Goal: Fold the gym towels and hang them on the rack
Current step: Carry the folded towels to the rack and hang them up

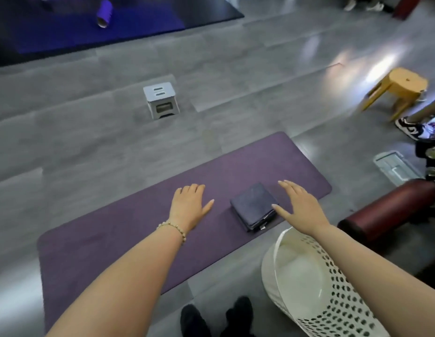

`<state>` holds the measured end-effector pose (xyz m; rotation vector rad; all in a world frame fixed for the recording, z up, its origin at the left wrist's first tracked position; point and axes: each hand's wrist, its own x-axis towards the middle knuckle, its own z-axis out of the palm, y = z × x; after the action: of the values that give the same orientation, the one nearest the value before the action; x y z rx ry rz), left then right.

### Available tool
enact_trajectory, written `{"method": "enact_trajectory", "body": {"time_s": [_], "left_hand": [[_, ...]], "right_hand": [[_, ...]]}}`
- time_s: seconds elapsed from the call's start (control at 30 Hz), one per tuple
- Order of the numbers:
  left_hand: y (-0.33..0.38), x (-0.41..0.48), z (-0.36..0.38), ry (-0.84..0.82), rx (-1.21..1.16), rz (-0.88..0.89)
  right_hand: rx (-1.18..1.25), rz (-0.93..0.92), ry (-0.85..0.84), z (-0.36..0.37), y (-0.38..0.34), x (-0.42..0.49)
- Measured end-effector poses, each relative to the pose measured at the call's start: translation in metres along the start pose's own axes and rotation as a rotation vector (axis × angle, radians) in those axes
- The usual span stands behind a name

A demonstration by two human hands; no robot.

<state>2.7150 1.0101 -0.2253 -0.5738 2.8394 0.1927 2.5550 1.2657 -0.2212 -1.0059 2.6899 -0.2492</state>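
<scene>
1. The left hand (190, 205) reaches out palm down, fingers straight and spread, holding nothing.
2. The right hand (299, 207) does likewise, its thumb perhaps touching the folded towels (253, 206).
3. Those lie stacked on the purple mat (129, 239), between both hands.
4. A white basket (333, 283) stands near right.

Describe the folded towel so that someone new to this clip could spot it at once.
Find the long purple mat. Near its right end, between the left hand and the right hand and just beyond the white perforated basket, lies the folded towel. It is the only object on the mat: a dark blue-grey square of stacked layers.
</scene>
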Motion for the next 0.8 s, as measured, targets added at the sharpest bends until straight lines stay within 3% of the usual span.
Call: {"method": "enact_trajectory", "body": {"time_s": [0.37, 0.8], "left_hand": [[0.047, 0.164, 0.134, -0.054, -0.042, 0.003], [0.045, 0.302, 0.443, -0.187, -0.150, -0.057]], "right_hand": [[-0.015, 0.062, -0.130, 0.123, 0.110, 0.117], [0.100, 0.228, -0.319, 0.445, 0.181, 0.230]]}}
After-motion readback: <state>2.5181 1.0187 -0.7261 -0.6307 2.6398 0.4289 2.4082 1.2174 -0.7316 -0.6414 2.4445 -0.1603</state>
